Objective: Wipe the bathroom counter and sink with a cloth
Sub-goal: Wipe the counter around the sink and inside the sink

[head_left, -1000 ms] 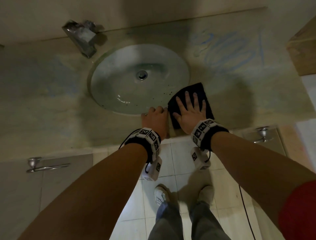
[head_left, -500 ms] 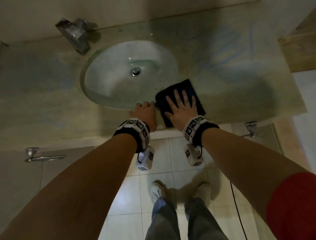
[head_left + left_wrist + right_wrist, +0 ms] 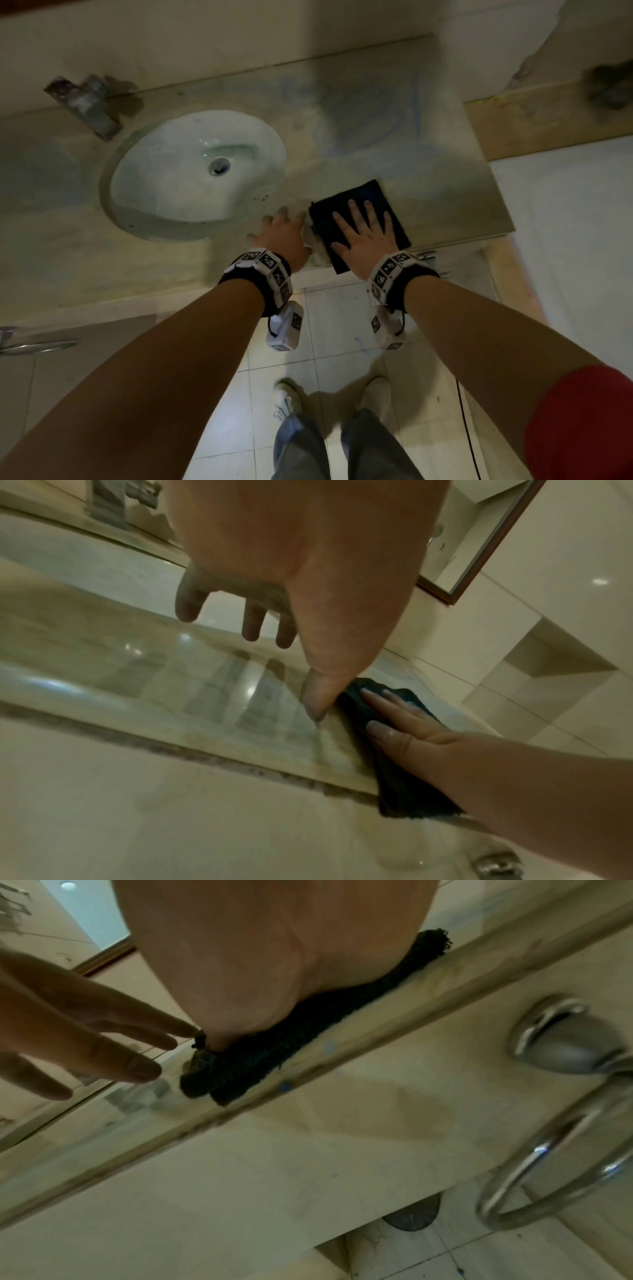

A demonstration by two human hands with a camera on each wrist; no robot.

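Note:
A black cloth [image 3: 368,197] lies folded on the marble counter [image 3: 376,120], just right of the round white sink [image 3: 164,185], and its near end overhangs the front edge. My right hand [image 3: 363,236] presses flat on it with fingers spread and straight; the right wrist view shows the palm bearing down on the cloth [image 3: 260,1053]. My left hand [image 3: 284,233] rests on the counter beside the cloth's left edge with fingers extended. In the left wrist view its thumb tip touches the counter next to the cloth [image 3: 404,791].
A metal faucet [image 3: 85,106] stands behind the sink at the back left. Blue scribble marks [image 3: 359,116] show on the counter behind the cloth. Cabinet doors with metal handles [image 3: 565,1096] sit below the counter. My feet stand on the tiled floor [image 3: 342,329].
The cloth and my right hand have slid right, away from the sink rim. My left hand's fingers have uncurled and now lie extended on the counter.

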